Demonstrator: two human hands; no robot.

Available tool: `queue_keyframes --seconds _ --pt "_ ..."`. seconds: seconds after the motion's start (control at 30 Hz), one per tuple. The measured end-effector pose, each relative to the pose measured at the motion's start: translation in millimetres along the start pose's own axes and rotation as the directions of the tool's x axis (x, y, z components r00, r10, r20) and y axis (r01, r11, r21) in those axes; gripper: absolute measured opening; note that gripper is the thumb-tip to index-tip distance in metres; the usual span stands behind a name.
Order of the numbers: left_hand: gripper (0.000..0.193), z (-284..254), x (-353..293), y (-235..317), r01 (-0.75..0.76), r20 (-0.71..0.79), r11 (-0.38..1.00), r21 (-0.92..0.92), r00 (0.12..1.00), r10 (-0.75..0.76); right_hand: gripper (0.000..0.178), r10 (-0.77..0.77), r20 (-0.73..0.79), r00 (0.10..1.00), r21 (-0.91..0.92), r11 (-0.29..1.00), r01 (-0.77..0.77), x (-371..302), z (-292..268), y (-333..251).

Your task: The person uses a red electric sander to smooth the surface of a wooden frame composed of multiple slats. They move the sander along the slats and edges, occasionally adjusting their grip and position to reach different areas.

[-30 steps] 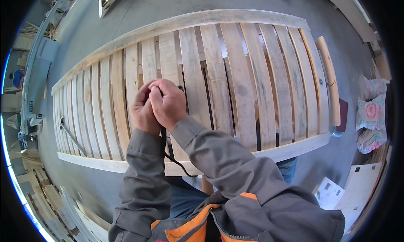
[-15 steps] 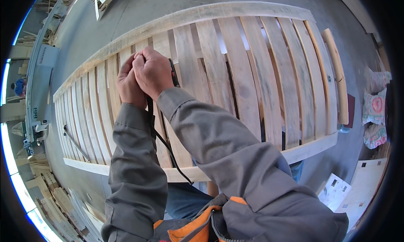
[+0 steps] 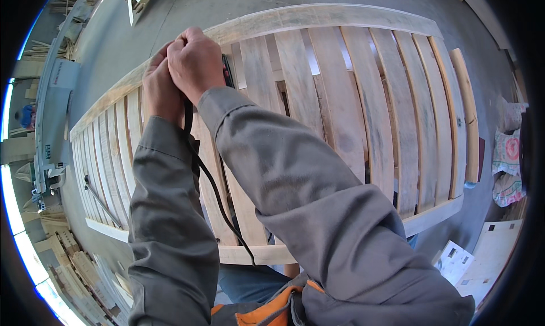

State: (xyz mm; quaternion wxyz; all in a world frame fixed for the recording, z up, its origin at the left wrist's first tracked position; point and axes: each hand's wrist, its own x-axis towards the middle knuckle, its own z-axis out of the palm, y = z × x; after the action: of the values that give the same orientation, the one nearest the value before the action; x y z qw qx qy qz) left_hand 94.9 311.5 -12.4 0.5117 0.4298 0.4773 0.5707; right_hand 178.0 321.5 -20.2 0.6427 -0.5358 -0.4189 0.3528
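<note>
My left hand (image 3: 160,86) and my right hand (image 3: 196,62) are closed together, side by side, over the far rail of a pale wooden slatted frame (image 3: 335,99). Between them they grip a corded power tool (image 3: 227,72); only a dark edge with some red shows past my right hand, and its kind is hidden. A black cord (image 3: 214,192) runs from under my hands along my left sleeve, across the slats and over the frame's near rail.
A thin metal rod (image 3: 101,200) lies on the left slats. A rounded wooden post (image 3: 466,116) is beyond the frame's right end. Stacked boards (image 3: 91,275) lie at lower left, a long machine (image 3: 54,99) stands at left, and printed sacks (image 3: 506,156) sit at right.
Both hands have moved together away from me and slightly left, from the slats onto the far rail, still gripping the tool. The cord has shifted along.
</note>
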Motion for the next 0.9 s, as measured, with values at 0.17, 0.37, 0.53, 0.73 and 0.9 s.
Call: queue_keyframes --seconds 0.17,0.37,0.53,0.73,0.9 --pt "0.033 -3 20 -4 -0.113 0.034 0.986 0.121 0.993 0.110 0.019 0.067 0.004 0.998 0.044 0.997 -0.067 18 6 4" --pt "0.031 1 -10 1 -0.057 -0.029 0.995 0.079 0.998 0.059 0.019 0.048 0.023 0.999 -0.025 0.999 -0.047 -10 -6 3" --pt "0.032 -30 -68 -16 -0.112 0.020 0.985 0.130 0.994 0.110 0.017 -0.115 0.014 0.993 -0.095 0.989 0.115 -74 -25 -1" --pt "0.032 -27 -159 -19 0.002 -0.029 1.000 0.025 1.000 -0.001 0.016 -0.094 0.005 0.996 -0.036 0.995 0.094 -157 -72 -12" --pt "0.027 -23 -224 -18 0.011 -0.030 0.997 0.078 1.000 -0.009 0.017 0.041 0.096 0.994 0.089 0.995 -0.050 -216 -110 -24"
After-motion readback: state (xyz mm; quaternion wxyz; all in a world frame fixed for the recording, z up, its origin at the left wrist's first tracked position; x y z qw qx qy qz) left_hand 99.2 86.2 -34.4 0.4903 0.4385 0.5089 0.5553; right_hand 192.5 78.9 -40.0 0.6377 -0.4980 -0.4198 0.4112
